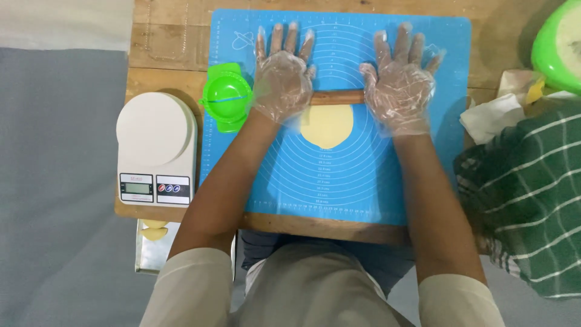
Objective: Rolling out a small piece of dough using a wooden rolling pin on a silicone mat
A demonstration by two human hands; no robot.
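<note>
Dough (327,126), a pale smooth disc, lies on the blue silicone mat (387,175). At its twelve o'clock, the wooden rolling pin (336,97) sits under both flat palms. Left hand (281,82) and right hand (399,88), in crinkled clear gloves, keep fingers spread, gripping nothing.

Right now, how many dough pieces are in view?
3. One flat round lies on the blue mat under the rolling pin. Two small lumps sit on the metal tray below the scale; more may be hidden by the left arm.

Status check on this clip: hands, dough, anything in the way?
Left hand and right hand flat on rolling pin, gloved. Dough disc on blue mat, under pin. Green press beside left hand, clear of the dough.
</note>
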